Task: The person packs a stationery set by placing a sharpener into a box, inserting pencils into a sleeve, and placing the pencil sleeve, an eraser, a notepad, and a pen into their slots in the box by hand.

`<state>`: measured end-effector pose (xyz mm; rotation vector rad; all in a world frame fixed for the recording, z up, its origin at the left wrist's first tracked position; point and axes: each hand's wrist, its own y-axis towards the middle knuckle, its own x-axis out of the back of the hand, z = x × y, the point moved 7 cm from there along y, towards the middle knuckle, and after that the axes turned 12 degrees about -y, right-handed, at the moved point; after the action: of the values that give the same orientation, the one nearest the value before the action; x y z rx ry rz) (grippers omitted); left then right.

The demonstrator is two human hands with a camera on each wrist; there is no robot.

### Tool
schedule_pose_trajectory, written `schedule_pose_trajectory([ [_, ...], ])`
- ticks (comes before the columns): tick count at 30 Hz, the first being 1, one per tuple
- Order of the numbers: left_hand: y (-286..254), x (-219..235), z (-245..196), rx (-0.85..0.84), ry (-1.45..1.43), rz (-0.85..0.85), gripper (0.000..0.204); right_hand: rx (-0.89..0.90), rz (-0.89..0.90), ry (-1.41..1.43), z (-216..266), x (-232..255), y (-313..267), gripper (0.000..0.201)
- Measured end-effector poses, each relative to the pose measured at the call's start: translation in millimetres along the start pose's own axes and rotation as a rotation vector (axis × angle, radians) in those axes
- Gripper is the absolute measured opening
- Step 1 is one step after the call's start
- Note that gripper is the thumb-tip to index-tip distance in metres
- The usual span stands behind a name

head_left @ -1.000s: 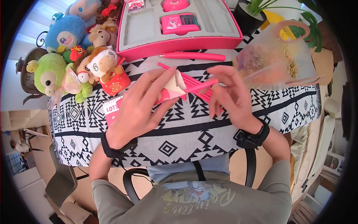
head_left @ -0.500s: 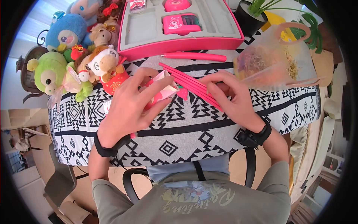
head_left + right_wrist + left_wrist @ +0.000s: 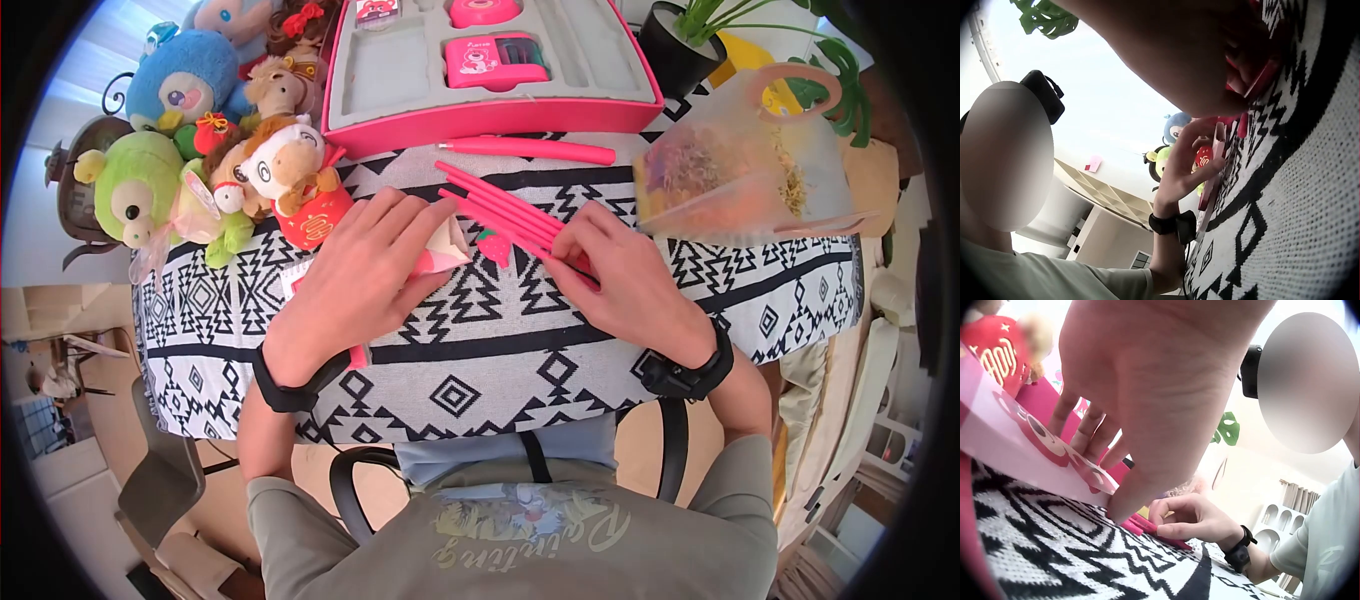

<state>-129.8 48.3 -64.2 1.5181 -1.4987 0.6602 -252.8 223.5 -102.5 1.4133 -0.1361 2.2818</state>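
At the far left of the table (image 3: 500, 345), which is covered by a black-and-white patterned cloth, stands a cluster of plush toys (image 3: 215, 150), among them a green one, a blue one and a cow-like one on a red pouch. Just right of them the left hand (image 3: 365, 275) lies over a pink printed card packet (image 3: 440, 255), its fingers (image 3: 1088, 428) fairly straight and slightly spread, resting on the packet and holding it tilted against the cloth. A small strawberry-shaped piece (image 3: 494, 246) lies just beside the packet's tip. Next come the pink sticks (image 3: 500, 208), a bundle lying diagonally on the cloth; the right hand (image 3: 625, 280) covers their lower end, its fingers (image 3: 1169, 515) curled round them and pinching them. Behind, a single pink pen (image 3: 530, 150) lies in front of the open pink box (image 3: 495, 105). At the far right sit a clear bag of dried flowers (image 3: 735, 165) and a potted plant (image 3: 675, 40).
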Motion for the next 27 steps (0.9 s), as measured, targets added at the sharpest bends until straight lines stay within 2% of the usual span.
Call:
schedule_pose_trajectory([
  [1,-0.7,-0.3,2.7,0.028,-0.028,0.023,0.065,0.000,0.000,0.002,1.7,0.2,1.3,0.017],
  [3,-1.8,-0.4,5.6,0.054,-0.057,0.044,0.070,-0.155,-0.061,0.277,-4.6,8.2,3.4,0.012],
  [5,-3.6,2.2,14.2,0.170,-0.142,0.016,0.072,-0.176,-0.070,0.361,-2.9,16.0,1.9,0.012],
  [6,-3.3,3.7,13.1,0.170,-0.141,0.014,0.072,-0.197,-0.079,0.446,-3.5,18.4,0.6,0.012],
  [7,-3.8,11.2,16.0,0.229,-0.179,-0.067,0.071,-0.194,-0.080,0.445,-3.1,19.5,-0.4,0.012],
  [8,-5.4,18.1,19.5,0.289,-0.217,-0.147,0.071,-0.139,-0.160,0.499,-0.6,25.9,-1.9,0.015],
  [9,-5.6,20.0,19.2,0.290,-0.215,-0.148,0.071,-0.084,-0.241,0.553,1.2,32.1,-3.2,0.018],
  [11,-4.9,31.2,10.1,0.149,-0.145,-0.259,0.071,-0.033,-0.274,0.569,0.5,34.5,-4.0,0.021],
  [12,-2.2,33.7,1.9,0.022,-0.109,-0.294,0.068,0.016,-0.308,0.583,1.6,36.2,-4.4,0.023],
  [16,-3.2,26.0,2.0,0.085,-0.132,-0.247,0.064,0.134,-0.305,0.649,1.1,25.6,-1.6,0.027],
  [18,-0.4,14.1,-2.1,0.034,-0.023,-0.068,0.063,0.102,-0.275,0.712,-4.6,19.9,-0.1,0.027],
  [19,-1.2,12.2,-1.2,0.033,-0.024,-0.068,0.063,0.101,-0.275,0.711,-2.6,23.6,-0.8,0.027],
  [21,-3.7,-2.3,0.5,0.011,0.028,0.045,0.063,-0.078,-0.089,0.984,-3.2,18.3,-0.4,0.024],
  [25,-3.6,-5.2,-2.4,-0.034,0.014,0.003,0.060,-0.117,-0.014,1.050,-6.5,16.5,-0.4,0.025],
  [27,-6.9,5.6,12.8,0.141,-0.315,-0.219,0.054,-0.159,0.008,1.119,-10.9,13.7,-1.8,0.024],
])
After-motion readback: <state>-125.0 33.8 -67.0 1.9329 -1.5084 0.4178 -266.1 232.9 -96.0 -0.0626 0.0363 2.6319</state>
